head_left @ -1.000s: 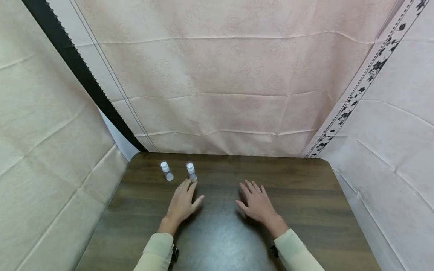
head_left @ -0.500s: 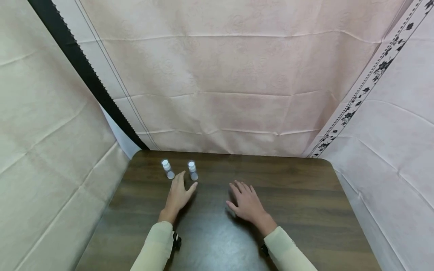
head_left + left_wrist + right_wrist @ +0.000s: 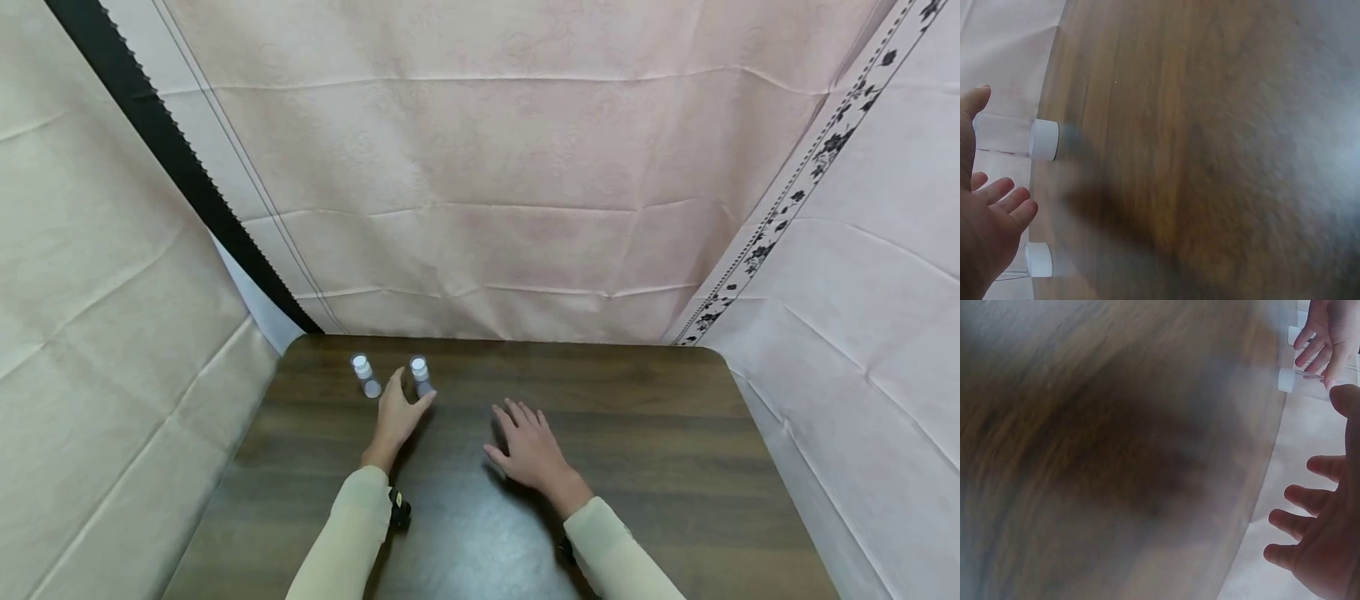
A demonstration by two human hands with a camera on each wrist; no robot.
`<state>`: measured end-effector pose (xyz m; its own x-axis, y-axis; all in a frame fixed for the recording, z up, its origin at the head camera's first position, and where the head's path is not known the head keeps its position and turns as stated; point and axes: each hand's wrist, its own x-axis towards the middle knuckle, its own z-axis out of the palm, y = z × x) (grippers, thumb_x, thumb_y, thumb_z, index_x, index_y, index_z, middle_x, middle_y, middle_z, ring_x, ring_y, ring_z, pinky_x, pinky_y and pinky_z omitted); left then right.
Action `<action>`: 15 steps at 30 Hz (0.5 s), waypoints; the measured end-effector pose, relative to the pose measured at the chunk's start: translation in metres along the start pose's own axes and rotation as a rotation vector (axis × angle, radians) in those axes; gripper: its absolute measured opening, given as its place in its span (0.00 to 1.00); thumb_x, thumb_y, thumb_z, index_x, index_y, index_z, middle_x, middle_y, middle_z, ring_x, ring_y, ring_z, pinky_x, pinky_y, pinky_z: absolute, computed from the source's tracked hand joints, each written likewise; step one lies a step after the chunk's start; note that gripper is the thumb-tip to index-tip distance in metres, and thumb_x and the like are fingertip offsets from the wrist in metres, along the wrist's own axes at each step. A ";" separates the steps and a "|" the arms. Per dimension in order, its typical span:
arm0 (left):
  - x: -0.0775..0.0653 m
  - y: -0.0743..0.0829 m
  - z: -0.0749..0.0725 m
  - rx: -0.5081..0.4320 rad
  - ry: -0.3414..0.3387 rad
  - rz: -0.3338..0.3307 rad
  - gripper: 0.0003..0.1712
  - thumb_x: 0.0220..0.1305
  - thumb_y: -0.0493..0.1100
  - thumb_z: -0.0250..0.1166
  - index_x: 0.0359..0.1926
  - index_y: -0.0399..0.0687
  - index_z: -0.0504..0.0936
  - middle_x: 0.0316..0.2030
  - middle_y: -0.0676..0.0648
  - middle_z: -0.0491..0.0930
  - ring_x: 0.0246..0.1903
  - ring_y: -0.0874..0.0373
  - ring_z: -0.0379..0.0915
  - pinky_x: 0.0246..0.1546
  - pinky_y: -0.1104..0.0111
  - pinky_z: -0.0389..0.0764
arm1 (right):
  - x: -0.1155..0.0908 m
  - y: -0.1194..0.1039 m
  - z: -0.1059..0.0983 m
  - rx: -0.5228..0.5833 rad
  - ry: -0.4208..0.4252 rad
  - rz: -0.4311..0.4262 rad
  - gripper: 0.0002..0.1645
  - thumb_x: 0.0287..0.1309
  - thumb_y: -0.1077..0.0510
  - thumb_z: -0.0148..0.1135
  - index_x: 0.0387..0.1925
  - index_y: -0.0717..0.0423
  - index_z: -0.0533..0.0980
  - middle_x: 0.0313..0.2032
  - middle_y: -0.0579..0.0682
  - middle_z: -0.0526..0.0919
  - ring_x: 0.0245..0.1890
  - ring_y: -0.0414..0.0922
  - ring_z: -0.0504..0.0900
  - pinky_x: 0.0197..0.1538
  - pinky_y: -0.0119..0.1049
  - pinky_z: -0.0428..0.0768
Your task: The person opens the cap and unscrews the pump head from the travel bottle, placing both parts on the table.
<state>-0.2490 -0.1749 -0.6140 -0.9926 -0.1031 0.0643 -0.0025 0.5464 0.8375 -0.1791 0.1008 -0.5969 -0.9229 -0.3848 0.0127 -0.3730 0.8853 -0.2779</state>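
Observation:
Two small clear bottles with white caps stand on the wooden table near its far edge: the left bottle (image 3: 366,377) and the right bottle (image 3: 421,375). My left hand (image 3: 397,414) reaches to the right bottle, fingers on its left side and thumb in front on its right. In the left wrist view the right bottle's white cap (image 3: 1044,139) lies between thumb and spread fingers, with no clear contact. The left bottle's cap (image 3: 1039,259) shows below the fingers. My right hand (image 3: 528,450) is held over the table to the right, fingers spread and holding nothing.
The brown wooden table (image 3: 637,433) has rounded far corners. A pale creased cloth (image 3: 487,192) hangs behind it, and more cloth hangs at both sides. A dark strip (image 3: 172,142) runs down the left cloth, a floral border (image 3: 795,200) down the right.
My left hand has moved forward, its fingers passing from in front of the right bottle to its left side. My right hand has drifted left. Both bottles stay in place.

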 end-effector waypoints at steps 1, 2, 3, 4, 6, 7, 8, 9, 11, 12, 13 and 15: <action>0.002 0.000 0.001 -0.010 0.000 0.000 0.50 0.65 0.52 0.73 0.77 0.37 0.58 0.73 0.31 0.64 0.73 0.36 0.61 0.71 0.44 0.66 | 0.001 -0.001 0.001 0.002 -0.004 0.003 0.45 0.72 0.30 0.52 0.80 0.48 0.59 0.78 0.57 0.61 0.78 0.59 0.61 0.75 0.65 0.60; 0.004 0.001 0.002 -0.020 -0.001 -0.002 0.49 0.65 0.51 0.73 0.77 0.38 0.58 0.73 0.32 0.65 0.73 0.36 0.62 0.71 0.44 0.66 | 0.003 -0.001 0.001 0.004 -0.009 0.007 0.45 0.72 0.31 0.52 0.80 0.48 0.59 0.78 0.57 0.60 0.78 0.59 0.60 0.75 0.65 0.60; 0.005 0.001 0.003 -0.030 0.003 -0.004 0.49 0.65 0.51 0.74 0.77 0.38 0.59 0.73 0.32 0.66 0.73 0.37 0.62 0.71 0.44 0.66 | 0.004 -0.002 0.002 0.009 -0.015 0.010 0.45 0.72 0.31 0.52 0.80 0.48 0.58 0.78 0.57 0.60 0.78 0.59 0.60 0.75 0.65 0.60; 0.006 0.001 0.003 -0.040 0.006 -0.010 0.48 0.64 0.50 0.74 0.77 0.39 0.60 0.72 0.33 0.67 0.73 0.37 0.63 0.71 0.44 0.66 | 0.005 -0.003 0.004 0.018 -0.018 0.012 0.45 0.72 0.32 0.53 0.80 0.48 0.58 0.79 0.57 0.60 0.78 0.60 0.60 0.75 0.65 0.59; 0.008 0.002 0.005 -0.054 0.017 -0.025 0.47 0.64 0.49 0.75 0.76 0.39 0.61 0.71 0.33 0.69 0.72 0.38 0.65 0.71 0.44 0.67 | 0.008 -0.004 0.006 0.036 -0.022 0.016 0.45 0.72 0.33 0.54 0.80 0.49 0.58 0.79 0.57 0.60 0.78 0.60 0.59 0.75 0.65 0.59; 0.009 0.002 0.006 -0.060 0.025 -0.033 0.47 0.64 0.49 0.75 0.76 0.39 0.62 0.70 0.33 0.71 0.71 0.38 0.66 0.70 0.44 0.68 | 0.010 -0.005 0.007 0.045 -0.023 0.019 0.45 0.72 0.33 0.54 0.80 0.49 0.58 0.79 0.57 0.60 0.78 0.60 0.59 0.75 0.65 0.59; 0.010 0.001 0.008 -0.064 0.034 -0.040 0.46 0.63 0.49 0.75 0.75 0.39 0.63 0.69 0.33 0.72 0.70 0.38 0.68 0.69 0.44 0.69 | 0.011 -0.005 0.008 0.053 -0.023 0.022 0.45 0.72 0.33 0.53 0.80 0.49 0.58 0.79 0.57 0.59 0.78 0.60 0.59 0.75 0.65 0.59; 0.011 0.001 0.009 -0.065 0.039 -0.046 0.46 0.63 0.48 0.75 0.75 0.39 0.63 0.68 0.32 0.73 0.69 0.38 0.69 0.68 0.44 0.70 | 0.013 -0.006 0.009 0.063 -0.023 0.026 0.45 0.73 0.33 0.53 0.80 0.49 0.57 0.79 0.57 0.59 0.78 0.60 0.59 0.75 0.65 0.59; 0.012 0.000 0.012 -0.060 0.048 -0.053 0.44 0.63 0.48 0.75 0.73 0.38 0.66 0.66 0.32 0.75 0.67 0.37 0.71 0.67 0.44 0.72 | 0.015 -0.007 0.010 0.078 -0.019 0.037 0.45 0.73 0.32 0.52 0.80 0.48 0.57 0.79 0.57 0.59 0.78 0.59 0.59 0.75 0.65 0.59; 0.013 0.000 0.014 -0.053 0.052 -0.058 0.42 0.64 0.47 0.75 0.72 0.38 0.68 0.65 0.32 0.77 0.66 0.38 0.72 0.66 0.45 0.73 | 0.016 -0.007 0.010 0.088 -0.018 0.041 0.45 0.73 0.32 0.52 0.80 0.48 0.57 0.79 0.57 0.59 0.78 0.59 0.59 0.75 0.65 0.59; 0.014 0.000 0.015 -0.048 0.058 -0.060 0.39 0.64 0.46 0.75 0.70 0.38 0.70 0.63 0.32 0.78 0.65 0.38 0.74 0.65 0.45 0.74 | 0.017 -0.008 0.010 0.097 -0.019 0.046 0.45 0.73 0.32 0.51 0.80 0.48 0.57 0.79 0.56 0.59 0.78 0.59 0.59 0.76 0.64 0.58; 0.015 0.000 0.018 -0.047 0.073 -0.061 0.34 0.64 0.43 0.74 0.67 0.37 0.74 0.61 0.31 0.80 0.63 0.37 0.76 0.63 0.46 0.76 | 0.017 -0.008 0.010 0.118 -0.024 0.052 0.44 0.73 0.32 0.51 0.80 0.48 0.57 0.79 0.56 0.59 0.78 0.59 0.59 0.76 0.64 0.58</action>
<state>-0.2656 -0.1617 -0.6229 -0.9793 -0.1963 0.0502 -0.0555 0.4981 0.8654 -0.1914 0.0846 -0.6045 -0.9375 -0.3468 -0.0275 -0.3097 0.8679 -0.3884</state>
